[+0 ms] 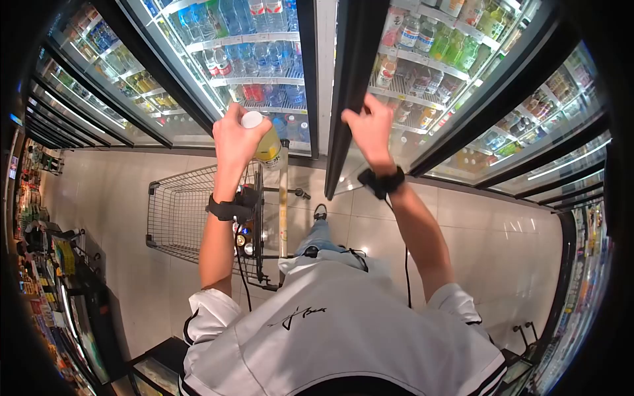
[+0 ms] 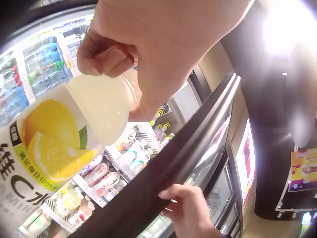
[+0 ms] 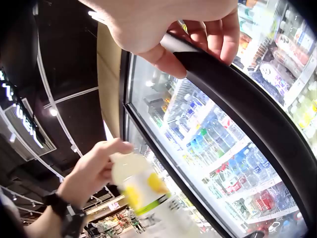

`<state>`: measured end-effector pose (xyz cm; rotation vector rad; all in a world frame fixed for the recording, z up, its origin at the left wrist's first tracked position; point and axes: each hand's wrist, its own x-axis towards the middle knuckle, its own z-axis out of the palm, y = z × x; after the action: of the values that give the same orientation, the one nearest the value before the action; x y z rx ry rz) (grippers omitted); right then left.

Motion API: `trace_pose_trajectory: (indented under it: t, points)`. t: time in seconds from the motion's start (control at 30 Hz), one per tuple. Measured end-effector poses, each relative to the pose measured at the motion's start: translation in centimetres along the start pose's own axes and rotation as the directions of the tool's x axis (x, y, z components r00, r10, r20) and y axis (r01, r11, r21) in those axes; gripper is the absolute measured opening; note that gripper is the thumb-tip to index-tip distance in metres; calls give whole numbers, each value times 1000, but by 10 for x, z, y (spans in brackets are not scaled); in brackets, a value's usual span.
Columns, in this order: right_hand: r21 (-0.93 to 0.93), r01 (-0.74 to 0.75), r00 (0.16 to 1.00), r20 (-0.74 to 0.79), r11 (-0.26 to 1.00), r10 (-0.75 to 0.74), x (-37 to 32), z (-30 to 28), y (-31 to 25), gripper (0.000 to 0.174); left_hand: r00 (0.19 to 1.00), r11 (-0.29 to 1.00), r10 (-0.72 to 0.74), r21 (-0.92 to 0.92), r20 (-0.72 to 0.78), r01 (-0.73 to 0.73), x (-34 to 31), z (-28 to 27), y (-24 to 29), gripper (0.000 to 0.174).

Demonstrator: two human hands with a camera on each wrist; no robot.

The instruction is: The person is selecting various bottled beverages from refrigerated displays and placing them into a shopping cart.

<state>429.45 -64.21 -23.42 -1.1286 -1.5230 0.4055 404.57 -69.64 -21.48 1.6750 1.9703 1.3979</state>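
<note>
My left hand [image 1: 236, 137] grips a bottle [image 1: 269, 150] by its neck, just under the white cap. The left wrist view shows the bottle [image 2: 54, 144] tilted, with cloudy pale contents and lemons on its label. Over to the right, my right hand [image 1: 371, 131] holds the edge of an open fridge door by its black frame [image 1: 349, 86]. In the right wrist view the fingers of the right hand [image 3: 183, 25] curl over that frame [image 3: 242, 94], with the thumb on the near side.
Lit fridge shelves [image 1: 257, 39] with rows of bottles stand ahead, behind glass doors. A wire shopping cart [image 1: 178, 224] is at the left, several items in it, and its handle [image 1: 284, 211] lies below the bottle. Store shelves [image 1: 39, 284] line the far left.
</note>
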Motion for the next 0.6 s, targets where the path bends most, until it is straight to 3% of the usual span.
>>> trace_pose_trajectory:
  t: [0.03,0.1,0.13,0.17,0.23,0.3,0.33,0.43,0.47,0.5,0.57,0.6]
  points:
    - [122,2,1000,-26,993,1,-21,-12,11,14,1000,1000,5,-17,-10,-6,1,7,2,41]
    - [8,133,991,-6,991,-133,-60,-61,-12,14,997,999,19,24,78,-21,2,23,6,44]
    - [-12,123,992,15,992,-123,-81,-80,-11,18,992,998,33,48,122,-39,5,32,7,46]
    - [34,21,999,39,999,-22,-98,-103,-21,23,992,998,35,40,121,-40,8,44,10,46]
    - [64,-73,995,-63,995,77,-139,-139,-9,20,977,990,118,60,176,-130,18,72,17,46]
    - [295,-312,926,-120,903,359,-166,-169,-30,13,963,983,173,30,206,-182,31,108,13,48]
    - [417,-362,876,-154,834,457,-172,-180,-44,14,953,984,176,-9,247,-179,39,127,15,48]
    - [460,-240,848,-330,855,415,-207,-221,-22,33,908,966,257,-79,331,-245,65,189,19,50]
    - [480,-285,692,-496,830,524,-200,-219,-39,31,895,956,293,-79,335,-283,77,217,16,50]
    - [523,-210,812,-377,826,445,-226,-245,-8,58,882,944,329,-79,339,-321,88,242,14,49]
    - [576,-181,722,-472,797,505,-241,-265,-2,70,860,929,368,-96,354,-358,109,289,10,49]
    - [441,-125,816,-465,889,345,-229,-272,-1,51,859,917,397,-93,324,-389,123,313,8,49]
